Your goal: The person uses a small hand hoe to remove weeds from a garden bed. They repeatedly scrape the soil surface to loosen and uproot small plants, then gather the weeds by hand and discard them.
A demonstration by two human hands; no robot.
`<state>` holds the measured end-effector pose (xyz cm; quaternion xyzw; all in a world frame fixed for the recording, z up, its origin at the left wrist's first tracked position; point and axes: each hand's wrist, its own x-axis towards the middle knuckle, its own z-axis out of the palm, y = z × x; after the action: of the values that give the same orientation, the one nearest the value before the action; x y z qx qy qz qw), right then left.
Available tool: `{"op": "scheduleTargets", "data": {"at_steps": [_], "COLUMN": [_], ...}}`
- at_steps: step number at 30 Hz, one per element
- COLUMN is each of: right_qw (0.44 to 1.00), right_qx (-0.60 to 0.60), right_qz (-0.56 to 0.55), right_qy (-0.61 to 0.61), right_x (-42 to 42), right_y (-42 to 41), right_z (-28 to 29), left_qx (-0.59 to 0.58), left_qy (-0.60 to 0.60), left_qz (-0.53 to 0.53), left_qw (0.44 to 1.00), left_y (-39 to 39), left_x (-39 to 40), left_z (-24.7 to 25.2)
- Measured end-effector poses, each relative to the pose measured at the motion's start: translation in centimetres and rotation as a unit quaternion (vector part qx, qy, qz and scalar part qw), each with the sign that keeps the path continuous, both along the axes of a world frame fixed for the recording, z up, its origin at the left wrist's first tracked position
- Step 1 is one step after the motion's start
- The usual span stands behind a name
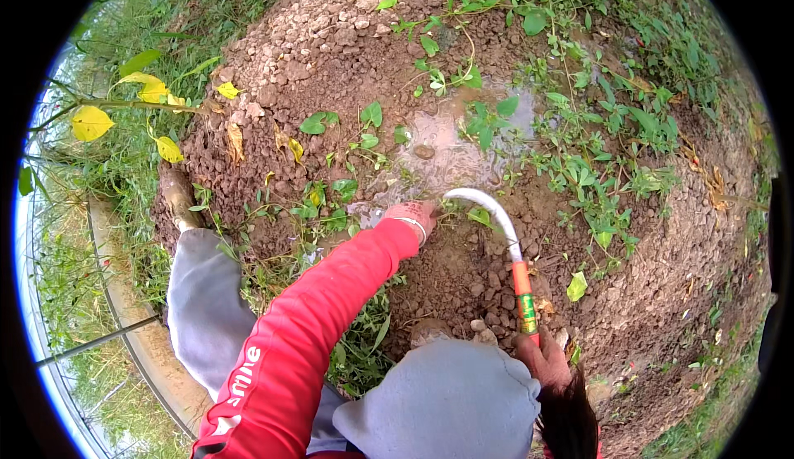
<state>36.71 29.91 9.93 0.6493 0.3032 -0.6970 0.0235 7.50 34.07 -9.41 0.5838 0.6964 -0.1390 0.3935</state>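
Observation:
My left hand [417, 216], below a red sleeve and a white band at the wrist, reaches down to low weeds beside muddy water [453, 149]. Its fingertips are partly hidden, so I cannot tell whether it holds a stem. My right hand [546, 363] is closed around the lower end of the orange handle of a sickle [521, 279]. The sickle's curved, pale blade arches up and to the left, its tip a little right of my left hand. Leafy green weeds [583, 173] spread over the soil to the right of the water.
My grey-trousered knee [446, 397] is at the bottom, with dark hair beside my right hand. Clods of soil [329, 18] lie at the upper left. A plant stem with yellow leaves [92, 123] juts in from the left, above a curved pale border strip [142, 347] and a thin bar.

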Motion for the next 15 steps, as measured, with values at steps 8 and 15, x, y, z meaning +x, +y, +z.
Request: {"op": "scheduleTargets", "data": {"at_steps": [8,15], "right_qw": [0.997,0.984], "right_qx": [-0.017,0.02], "right_qz": [-0.027,0.133], "right_qy": [0.073,0.114], "right_x": [-5.7,-2.6], "right_y": [0.9,-4.9], "right_z": [-5.1,-8.8], "left_qx": [-0.007,-0.059], "left_qy": [0.058,0.044], "left_qz": [-0.122,-0.317], "left_qw": [0.991,0.946], "left_y": [-3.7,-9.3], "left_x": [-5.8,-8.7], "left_z": [3.9,6.5]}}
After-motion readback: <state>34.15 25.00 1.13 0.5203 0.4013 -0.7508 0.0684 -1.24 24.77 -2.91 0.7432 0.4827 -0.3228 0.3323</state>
